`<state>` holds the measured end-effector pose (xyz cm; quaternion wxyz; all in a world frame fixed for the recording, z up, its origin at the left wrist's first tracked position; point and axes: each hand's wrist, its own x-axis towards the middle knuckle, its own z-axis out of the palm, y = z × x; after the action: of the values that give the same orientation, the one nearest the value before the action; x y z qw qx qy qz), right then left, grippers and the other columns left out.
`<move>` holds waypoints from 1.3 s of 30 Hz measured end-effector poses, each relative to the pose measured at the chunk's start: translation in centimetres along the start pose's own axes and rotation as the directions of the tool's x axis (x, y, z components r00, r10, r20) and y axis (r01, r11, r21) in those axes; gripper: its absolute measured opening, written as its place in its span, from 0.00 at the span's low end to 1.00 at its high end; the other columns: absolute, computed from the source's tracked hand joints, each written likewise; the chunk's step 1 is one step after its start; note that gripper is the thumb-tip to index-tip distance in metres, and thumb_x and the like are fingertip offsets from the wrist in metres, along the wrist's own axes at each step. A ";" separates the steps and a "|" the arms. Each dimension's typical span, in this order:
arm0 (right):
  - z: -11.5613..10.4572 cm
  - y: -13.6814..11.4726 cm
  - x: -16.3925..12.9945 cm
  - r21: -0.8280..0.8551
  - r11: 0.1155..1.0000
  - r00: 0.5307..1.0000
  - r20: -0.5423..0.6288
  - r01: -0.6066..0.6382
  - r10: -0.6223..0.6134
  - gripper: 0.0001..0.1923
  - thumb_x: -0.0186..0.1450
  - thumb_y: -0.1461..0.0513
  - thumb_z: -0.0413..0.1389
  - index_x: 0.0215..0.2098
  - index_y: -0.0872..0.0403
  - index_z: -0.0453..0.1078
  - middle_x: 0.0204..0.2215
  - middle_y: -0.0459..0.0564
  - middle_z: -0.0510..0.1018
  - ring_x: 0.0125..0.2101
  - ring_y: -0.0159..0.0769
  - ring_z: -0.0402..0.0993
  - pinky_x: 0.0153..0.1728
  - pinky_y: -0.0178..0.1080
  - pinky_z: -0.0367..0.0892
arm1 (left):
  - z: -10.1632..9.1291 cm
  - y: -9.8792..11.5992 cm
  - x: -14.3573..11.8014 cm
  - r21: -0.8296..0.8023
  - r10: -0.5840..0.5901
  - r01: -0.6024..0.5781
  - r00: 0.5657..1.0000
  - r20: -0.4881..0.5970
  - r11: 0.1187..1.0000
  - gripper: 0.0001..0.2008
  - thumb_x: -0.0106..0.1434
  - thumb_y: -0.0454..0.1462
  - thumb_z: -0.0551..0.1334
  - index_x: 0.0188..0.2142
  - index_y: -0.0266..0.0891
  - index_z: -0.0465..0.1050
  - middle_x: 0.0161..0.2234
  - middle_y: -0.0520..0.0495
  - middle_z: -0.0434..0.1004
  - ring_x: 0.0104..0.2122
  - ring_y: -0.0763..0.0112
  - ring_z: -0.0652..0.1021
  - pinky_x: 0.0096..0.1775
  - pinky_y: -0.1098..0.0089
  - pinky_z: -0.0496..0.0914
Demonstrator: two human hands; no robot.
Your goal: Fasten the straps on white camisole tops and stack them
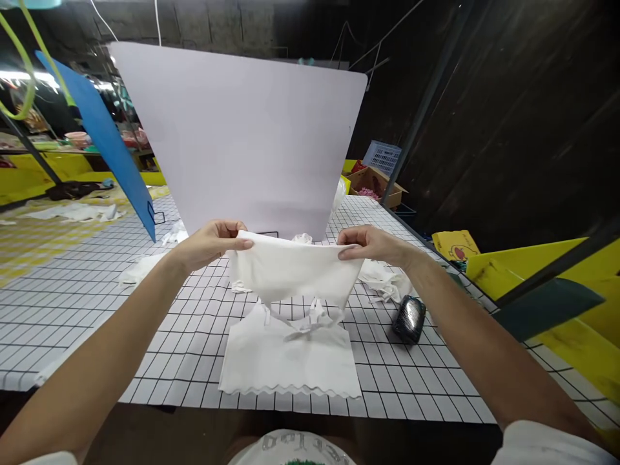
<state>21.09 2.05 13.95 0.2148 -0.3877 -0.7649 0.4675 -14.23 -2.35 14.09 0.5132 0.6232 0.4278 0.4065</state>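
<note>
My left hand and my right hand each pinch a top corner of a white cloth bag, holding it stretched above the table. Its white handles dangle from its lower edge. Directly under it a flat pile of white cloth bags with a zigzag-cut front edge lies on the white tablecloth with a black grid.
A large pale board stands upright behind the bag, a blue board leans at its left. More white bags lie to the right, beside a small black object. Yellow boxes and a cardboard box sit at the right.
</note>
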 end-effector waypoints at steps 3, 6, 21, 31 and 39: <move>0.8 -0.8 0.0 0.002 0.998 0.994 0.084 0.069 -0.068 0.15 0.54 0.56 0.68 0.26 0.55 0.68 0.24 0.42 0.69 0.26 0.27 0.65 0.27 0.32 0.62 | 0.7 1.2 -0.4 0.002 0.001 -0.001 0.998 0.059 1.000 0.12 0.51 0.43 0.76 0.27 0.39 0.79 0.25 0.45 0.78 0.23 0.69 0.77 0.22 0.74 0.69; 1.3 -1.5 -0.4 0.143 0.976 0.974 0.131 0.165 -0.184 0.15 0.54 0.58 0.69 0.32 0.55 0.69 0.30 0.44 0.72 0.29 0.29 0.69 0.29 0.32 0.66 | 1.0 2.4 -0.7 0.068 -0.016 0.009 0.995 0.099 0.998 0.12 0.53 0.45 0.74 0.29 0.38 0.82 0.26 0.42 0.79 0.23 0.65 0.78 0.22 0.71 0.71; 8.3 -4.4 3.1 0.374 0.865 0.910 0.110 0.335 -0.400 0.17 0.58 0.55 0.68 0.41 0.54 0.74 0.33 0.44 0.76 0.33 0.30 0.72 0.33 0.33 0.69 | 6.0 5.9 -0.8 0.168 0.067 -0.060 0.997 -0.035 0.984 0.07 0.55 0.37 0.72 0.27 0.35 0.80 0.21 0.49 0.74 0.24 0.66 0.78 0.21 0.75 0.67; 4.9 -0.4 -0.1 -0.207 0.971 0.993 0.044 0.117 -0.111 0.11 0.61 0.56 0.63 0.36 0.55 0.75 0.30 0.46 0.76 0.30 0.32 0.71 0.30 0.35 0.65 | -1.9 5.6 -2.7 0.430 0.091 -0.019 0.985 -0.148 0.903 0.14 0.53 0.45 0.74 0.31 0.36 0.80 0.25 0.48 0.77 0.25 0.66 0.78 0.23 0.74 0.69; 2.7 0.0 -2.1 0.108 0.987 0.989 -0.093 0.123 -0.113 0.19 0.61 0.48 0.63 0.40 0.53 0.76 0.35 0.49 0.78 0.30 0.32 0.72 0.27 0.34 0.66 | -3.3 2.5 -3.1 0.202 -0.003 0.015 0.998 -0.058 0.979 0.17 0.53 0.48 0.73 0.28 0.35 0.79 0.23 0.48 0.75 0.20 0.73 0.73 0.20 0.76 0.64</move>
<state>20.47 -1.12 12.74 0.2965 -0.3488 -0.7488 0.4793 -18.04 -4.63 16.84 0.4365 0.6583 0.4844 0.3761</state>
